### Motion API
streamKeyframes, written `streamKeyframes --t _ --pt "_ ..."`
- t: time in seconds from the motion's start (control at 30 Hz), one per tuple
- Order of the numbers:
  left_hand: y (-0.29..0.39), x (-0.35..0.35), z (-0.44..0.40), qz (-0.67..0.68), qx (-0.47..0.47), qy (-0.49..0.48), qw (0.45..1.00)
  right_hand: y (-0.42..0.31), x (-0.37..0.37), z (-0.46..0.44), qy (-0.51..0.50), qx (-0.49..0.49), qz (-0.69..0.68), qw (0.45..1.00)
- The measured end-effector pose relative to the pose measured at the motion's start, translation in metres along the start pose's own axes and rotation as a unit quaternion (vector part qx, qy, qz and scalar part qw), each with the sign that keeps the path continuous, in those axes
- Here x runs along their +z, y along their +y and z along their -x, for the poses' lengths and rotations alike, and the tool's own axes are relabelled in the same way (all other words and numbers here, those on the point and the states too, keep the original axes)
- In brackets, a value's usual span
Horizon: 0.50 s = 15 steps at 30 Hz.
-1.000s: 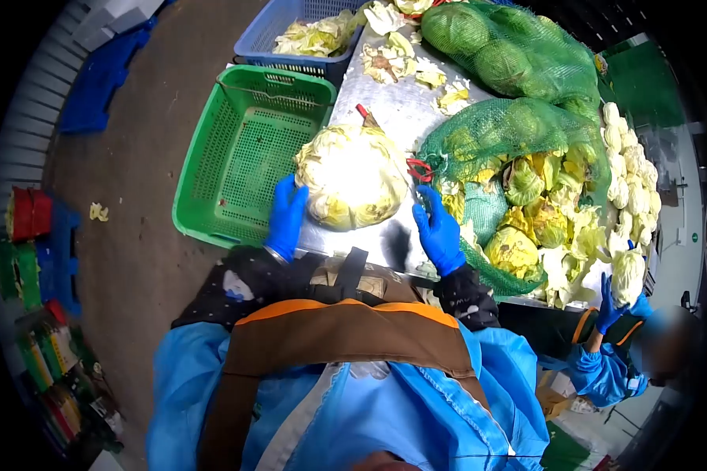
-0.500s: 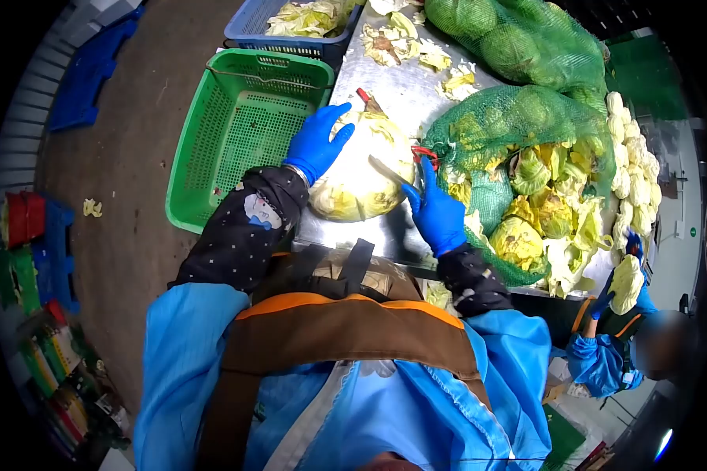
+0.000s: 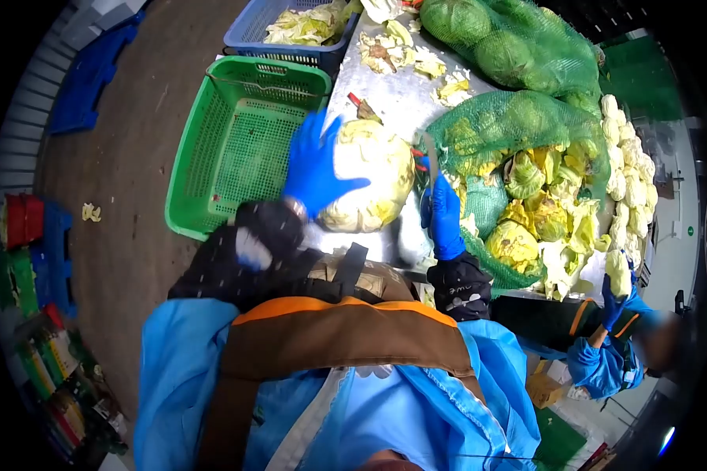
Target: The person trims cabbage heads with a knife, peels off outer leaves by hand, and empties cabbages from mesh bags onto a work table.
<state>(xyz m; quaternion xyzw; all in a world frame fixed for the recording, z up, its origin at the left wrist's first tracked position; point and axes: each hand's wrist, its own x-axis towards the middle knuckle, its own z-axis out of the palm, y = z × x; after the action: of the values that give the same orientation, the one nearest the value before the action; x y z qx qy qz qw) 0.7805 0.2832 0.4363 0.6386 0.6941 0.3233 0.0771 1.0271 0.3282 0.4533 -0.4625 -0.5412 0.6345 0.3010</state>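
Observation:
A large pale cabbage [image 3: 373,173] sits on the metal table in front of me, its upper part washed out by bright light. My left hand [image 3: 314,165], in a blue glove, rests against the cabbage's left side with its fingers spread. To the right of the cabbage, my gloved right hand [image 3: 445,212] is closed round a knife [image 3: 432,157], whose blade points up and away from me. The knife's handle is hidden in the hand. A brown stub with a red item shows just beyond the cabbage.
A green crate [image 3: 251,149] stands at the left, a blue crate [image 3: 291,35] with leaves behind it. Green net bags [image 3: 518,122] of cabbages and loose leaves lie at the right. Beyond them, a co-worker [image 3: 605,361] holds a cabbage beside piled pale ones [image 3: 628,173].
My left hand has moved from beside the cabbage onto its left side. My right hand, open at first, now holds the knife, whose blade has swung from over the cabbage to upright beside it.

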Motion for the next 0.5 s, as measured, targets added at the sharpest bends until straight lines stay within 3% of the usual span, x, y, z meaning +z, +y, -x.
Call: streamKeyframes --t 0.07,0.13,0.17,0.27,0.3,0.43,0.5 --pt "-0.008 0.013 -0.041 0.096 0.137 -0.035 0.985 -0.005 0.024 0.016 0.083 -0.008 0.043 0.996" --pt "0.0 0.006 -0.066 -0.028 0.062 -0.221 0.973 0.02 0.039 0.022 0.113 -0.071 0.125 0.983" --pt "0.0 0.009 -0.067 -0.054 0.114 -0.162 0.979 0.027 0.047 0.028 0.118 -0.069 0.169 0.976" --pt "-0.005 0.013 -0.063 -0.126 0.069 -0.164 0.976 0.028 0.06 0.033 0.127 -0.076 0.255 0.955" --pt "-0.011 0.013 -0.059 -0.132 0.081 -0.115 0.981 0.025 0.061 0.032 0.131 -0.078 0.275 0.949" --pt "-0.029 0.013 -0.073 -0.088 -0.055 -0.176 0.979 0.017 0.043 0.011 0.077 -0.076 0.31 0.944" --pt "-0.068 0.053 -0.085 -0.016 -0.111 -0.131 0.985 0.015 0.035 0.003 0.057 -0.076 0.303 0.948"
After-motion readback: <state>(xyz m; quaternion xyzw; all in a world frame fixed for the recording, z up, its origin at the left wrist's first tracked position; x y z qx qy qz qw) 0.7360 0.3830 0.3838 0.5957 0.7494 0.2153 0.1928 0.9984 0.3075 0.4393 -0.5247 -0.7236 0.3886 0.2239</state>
